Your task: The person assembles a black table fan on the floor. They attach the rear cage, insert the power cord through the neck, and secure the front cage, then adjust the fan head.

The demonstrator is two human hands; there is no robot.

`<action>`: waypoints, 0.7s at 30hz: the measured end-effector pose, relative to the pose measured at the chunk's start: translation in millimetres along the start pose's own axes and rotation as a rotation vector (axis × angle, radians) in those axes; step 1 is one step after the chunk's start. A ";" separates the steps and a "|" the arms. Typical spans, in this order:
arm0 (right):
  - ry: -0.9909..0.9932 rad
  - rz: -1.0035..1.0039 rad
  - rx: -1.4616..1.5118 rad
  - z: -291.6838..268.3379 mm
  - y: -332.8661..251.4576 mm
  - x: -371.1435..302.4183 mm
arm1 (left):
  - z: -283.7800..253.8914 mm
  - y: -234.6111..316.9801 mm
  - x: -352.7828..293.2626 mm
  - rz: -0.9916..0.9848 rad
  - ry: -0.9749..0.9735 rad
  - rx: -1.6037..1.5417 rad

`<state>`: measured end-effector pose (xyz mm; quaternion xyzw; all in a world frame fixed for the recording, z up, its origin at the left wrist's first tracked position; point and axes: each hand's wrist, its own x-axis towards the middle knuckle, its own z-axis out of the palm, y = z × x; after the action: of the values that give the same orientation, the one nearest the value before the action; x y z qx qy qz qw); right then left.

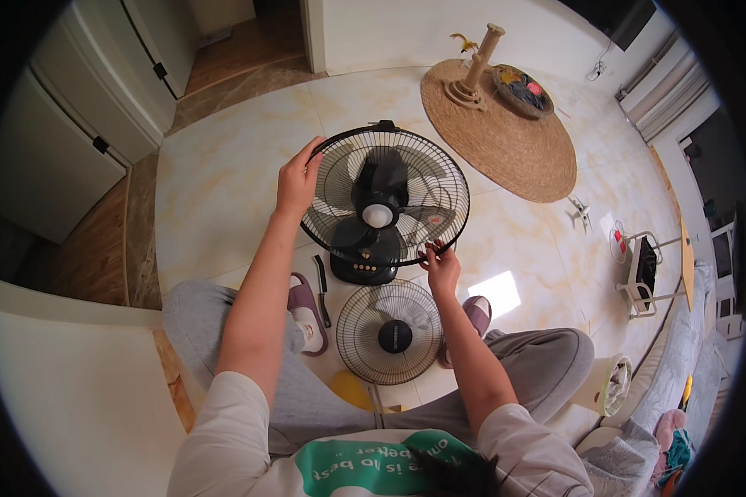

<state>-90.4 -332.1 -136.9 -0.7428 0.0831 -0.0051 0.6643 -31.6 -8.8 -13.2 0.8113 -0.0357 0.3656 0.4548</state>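
A black electric fan [365,263] stands on the floor in front of me, its grey see-through blades [427,217] and pale centre cap uncovered. My left hand [298,178] grips the upper left rim of the fan's rear grille [458,157]. At the lower right of the same rim, the fingers of my right hand [441,267] are closed on the edge. The round front grille [352,315], with a dark centre disc, lies apart between my feet. Left of it is a long knife-shaped thing with a black handle [320,269].
A round woven mat [522,170] carries a scratching post [477,70] and a basket [524,91]. Near my lap is a yellow round thing [350,388], partly hidden. To the right stand a wheeled cart [642,277] and a bin [613,385] beside the sofa.
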 end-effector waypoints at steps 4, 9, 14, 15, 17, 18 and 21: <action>-0.016 -0.003 -0.006 -0.7 -1.7 0.1 | -7.9 -4.7 12.9 -0.102 -0.101 0.031; 0.026 0.018 0.075 1.8 1.1 2.5 | -9.1 -9.0 9.5 0.013 -0.086 0.046; 0.017 -0.001 0.019 -0.9 4.1 4.8 | -5.8 -7.6 1.1 -0.067 -0.102 -0.028; 0.031 0.038 -0.003 -1.6 2.7 4.9 | -7.1 -7.2 2.2 -0.075 -0.126 0.001; 0.039 -0.023 -0.097 -2.7 -3.2 4.4 | -7.3 -5.3 5.7 -0.094 -0.140 -0.032; 0.089 -0.027 -0.157 -3.1 -7.6 5.3 | -6.8 -4.1 7.5 -0.095 -0.133 -0.046; 0.138 -0.203 -0.192 -5.3 -24.0 12.4 | -6.1 -0.2 9.1 -0.115 -0.111 0.044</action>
<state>-76.0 -336.5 -113.8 -0.8053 0.0532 -0.1153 0.5791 -28.3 -1.5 -5.8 0.8408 -0.0063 0.2939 0.4545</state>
